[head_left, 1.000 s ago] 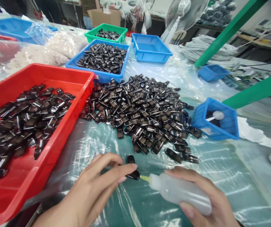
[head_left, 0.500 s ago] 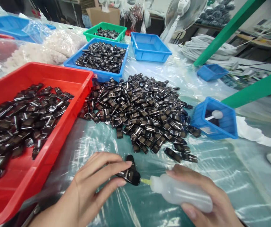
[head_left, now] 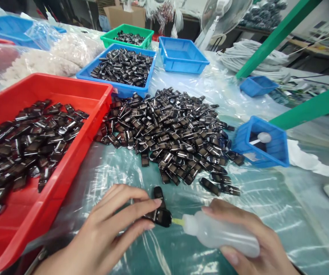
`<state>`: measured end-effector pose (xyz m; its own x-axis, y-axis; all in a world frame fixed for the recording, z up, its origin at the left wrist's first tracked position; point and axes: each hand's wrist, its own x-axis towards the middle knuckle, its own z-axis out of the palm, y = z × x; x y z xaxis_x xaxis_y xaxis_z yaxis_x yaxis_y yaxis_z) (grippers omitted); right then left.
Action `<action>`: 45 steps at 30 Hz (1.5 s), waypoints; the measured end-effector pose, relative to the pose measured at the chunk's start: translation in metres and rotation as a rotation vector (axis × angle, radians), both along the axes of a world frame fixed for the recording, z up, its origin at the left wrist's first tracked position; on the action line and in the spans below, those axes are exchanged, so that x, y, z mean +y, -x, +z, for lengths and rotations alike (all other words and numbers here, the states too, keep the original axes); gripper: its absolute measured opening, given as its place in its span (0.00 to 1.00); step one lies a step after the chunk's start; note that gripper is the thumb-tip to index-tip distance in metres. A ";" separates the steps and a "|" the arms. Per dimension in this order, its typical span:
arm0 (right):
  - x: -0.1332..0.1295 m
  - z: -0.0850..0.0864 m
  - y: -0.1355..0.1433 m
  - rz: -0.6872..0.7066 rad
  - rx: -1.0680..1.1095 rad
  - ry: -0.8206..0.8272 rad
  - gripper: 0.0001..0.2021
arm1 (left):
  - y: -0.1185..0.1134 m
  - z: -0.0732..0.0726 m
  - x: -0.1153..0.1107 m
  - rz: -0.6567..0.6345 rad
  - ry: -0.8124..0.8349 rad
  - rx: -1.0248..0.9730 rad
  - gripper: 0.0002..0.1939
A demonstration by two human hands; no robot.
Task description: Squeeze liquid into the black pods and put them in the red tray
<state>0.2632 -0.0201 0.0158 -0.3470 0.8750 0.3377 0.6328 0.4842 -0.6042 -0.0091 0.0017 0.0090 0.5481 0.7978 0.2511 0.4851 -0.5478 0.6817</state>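
My left hand point(head_left: 121, 217) pinches a glossy black plastic piece point(head_left: 162, 217) between thumb and fingers, low over the table. Another black piece point(head_left: 158, 193) lies just behind it, partly covered by the fingers. My right hand point(head_left: 247, 229) is wrapped round a translucent white squeeze bottle point(head_left: 224, 232), tipped on its side. Its thin yellowish nozzle point(head_left: 178, 221) points left and meets, or nearly meets, the end of the held piece. Beyond my hands spreads a large heap of similar black pieces point(head_left: 175, 133).
At left stands a red tray point(head_left: 95, 91) holding many black pieces. Behind the heap are a filled blue tray point(head_left: 81, 73), a green tray point(head_left: 107, 39) and a blue bin point(head_left: 184, 67). A small blue box point(head_left: 267, 158) with a spoon sits at right, near a slanting green post point(head_left: 310, 105).
Hardly anything differs. The held black piece and my left fingers have shifted very slightly down and right; the bottle stays at the piece's end.
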 end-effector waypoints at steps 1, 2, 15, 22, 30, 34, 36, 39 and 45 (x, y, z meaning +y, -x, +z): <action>0.000 0.000 0.000 -0.003 0.001 0.003 0.14 | 0.000 0.000 0.000 -0.005 0.000 0.000 0.13; -0.001 -0.001 -0.001 -0.004 0.002 0.008 0.14 | -0.001 0.000 0.000 -0.014 -0.002 0.002 0.13; -0.005 -0.002 -0.005 -0.058 -0.053 -0.013 0.13 | 0.000 0.000 0.002 -0.019 -0.004 -0.006 0.12; -0.007 -0.004 -0.007 -0.084 -0.094 -0.041 0.14 | 0.001 0.001 0.004 -0.042 -0.030 -0.001 0.13; -0.005 -0.004 -0.004 -0.086 -0.065 -0.048 0.15 | 0.001 0.003 0.000 -0.023 0.024 0.005 0.14; -0.005 -0.005 -0.008 -0.091 -0.004 0.110 0.15 | -0.001 -0.001 0.004 0.116 0.048 -0.088 0.12; -0.002 -0.006 -0.009 -0.141 0.072 0.193 0.17 | 0.000 -0.002 0.010 0.263 0.069 -0.156 0.11; 0.004 -0.011 -0.006 -0.241 0.255 0.221 0.16 | 0.002 0.000 0.019 0.469 0.128 -0.255 0.09; 0.008 -0.031 0.013 -0.291 0.273 0.242 0.14 | 0.001 0.000 0.019 0.448 0.272 -0.318 0.09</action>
<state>0.2498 -0.0123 -0.0156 -0.0027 0.9876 0.1570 0.5237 0.1351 -0.8411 -0.0103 0.0211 0.0089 0.0763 0.9918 0.1024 0.3776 -0.1238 0.9177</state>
